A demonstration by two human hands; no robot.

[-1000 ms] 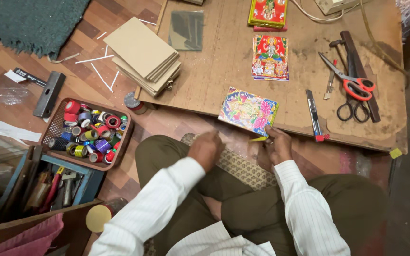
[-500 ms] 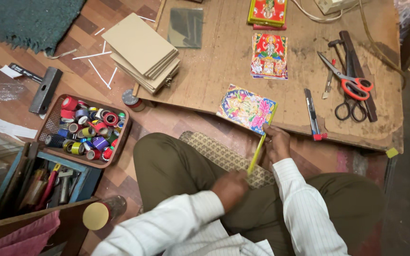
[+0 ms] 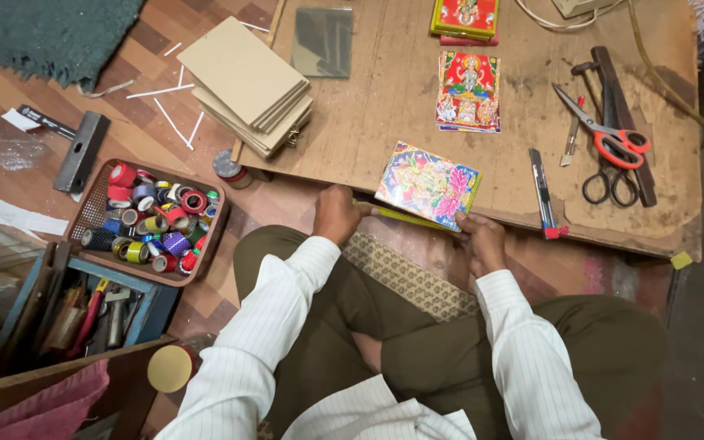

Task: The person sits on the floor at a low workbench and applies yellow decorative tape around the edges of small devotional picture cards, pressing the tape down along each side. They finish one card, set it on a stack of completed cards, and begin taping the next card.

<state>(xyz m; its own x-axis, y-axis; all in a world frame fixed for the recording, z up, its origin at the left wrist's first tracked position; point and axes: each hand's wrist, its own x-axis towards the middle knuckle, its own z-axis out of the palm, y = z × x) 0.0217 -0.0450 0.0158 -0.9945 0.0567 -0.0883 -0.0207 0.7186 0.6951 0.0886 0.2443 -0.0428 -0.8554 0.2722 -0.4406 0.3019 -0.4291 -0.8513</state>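
A small colourful picture board [image 3: 427, 184] lies at the near edge of a low wooden work board [image 3: 385, 106]. A yellow-green strip [image 3: 405, 217] runs along its near edge. My left hand [image 3: 337, 213] pinches the left end of the strip at the picture's lower left corner. My right hand [image 3: 482, 243] holds the strip's right end at the picture's lower right corner. Both hands rest at the work board's front edge above my crossed legs.
Red-handled scissors [image 3: 609, 138], black scissors [image 3: 611, 186], a utility knife [image 3: 543, 191], another print [image 3: 469, 91] and a glass pane [image 3: 323, 41] lie on the board. Stacked cardboard sheets [image 3: 246, 83] overhang its left corner. A tray of tape rolls [image 3: 150, 222], a toolbox [image 3: 83, 310] and a hammer [image 3: 79, 151] sit left.
My left hand came back up from my lap to the picture's left corner. The strip, held upright half a second ago, now lies flat along the picture's near edge.
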